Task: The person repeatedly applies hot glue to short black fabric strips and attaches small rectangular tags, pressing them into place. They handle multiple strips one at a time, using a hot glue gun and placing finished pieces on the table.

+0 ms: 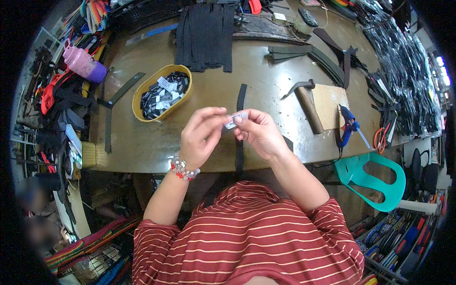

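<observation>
Over the near middle of the table, both hands meet at a small whitish label (243, 115), partly covered by fingers. My right hand (267, 135) pinches it between thumb and fingertips. The fingertips of my left hand (199, 135), bent and close together, grip its left side; a beaded bracelet (183, 171) circles that wrist. Beneath the hands, a narrow black strap (242, 96) runs from the table's near edge toward the middle. To the left stands a yellow oval basin (137, 110) filled with many small black pieces and white labels.
At the right lie a hammer (310, 111), a wooden board (332, 102), a blue glue gun (346, 122) and orange-handled scissors (380, 138). Black strips (205, 38) lie at the back. A pink-purple bottle (84, 62) stands left; a green plastic chair (399, 185) is at the near right.
</observation>
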A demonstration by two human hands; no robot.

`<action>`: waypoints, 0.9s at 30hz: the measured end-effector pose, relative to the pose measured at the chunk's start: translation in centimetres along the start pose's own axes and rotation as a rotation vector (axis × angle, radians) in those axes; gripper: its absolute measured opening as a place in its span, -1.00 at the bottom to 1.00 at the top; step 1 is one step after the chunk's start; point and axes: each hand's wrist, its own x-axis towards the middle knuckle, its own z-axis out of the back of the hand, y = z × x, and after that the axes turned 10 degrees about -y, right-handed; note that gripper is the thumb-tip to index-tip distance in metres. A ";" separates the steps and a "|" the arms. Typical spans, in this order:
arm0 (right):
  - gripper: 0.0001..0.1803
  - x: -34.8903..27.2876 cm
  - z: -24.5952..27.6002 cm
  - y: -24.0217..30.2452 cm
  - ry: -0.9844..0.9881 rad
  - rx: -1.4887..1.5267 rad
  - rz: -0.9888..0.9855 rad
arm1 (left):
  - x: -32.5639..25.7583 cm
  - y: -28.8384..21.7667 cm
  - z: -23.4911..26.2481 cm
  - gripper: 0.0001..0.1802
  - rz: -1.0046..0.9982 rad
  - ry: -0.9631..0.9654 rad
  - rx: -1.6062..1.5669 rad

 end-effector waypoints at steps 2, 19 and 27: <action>-0.84 -0.4 0.0 0.1 -0.071 -0.048 0.115 | -1.0 -1.4 -1.7 -0.78 0.583 -0.203 -0.700; -0.82 -3.7 0.7 1.5 -0.205 -0.360 0.323 | -2.6 -2.4 -4.5 -0.81 0.627 -0.035 -0.664; -0.83 -4.2 0.7 1.7 -0.142 -0.359 0.321 | -2.7 -2.6 -3.2 -0.69 0.810 0.008 -0.895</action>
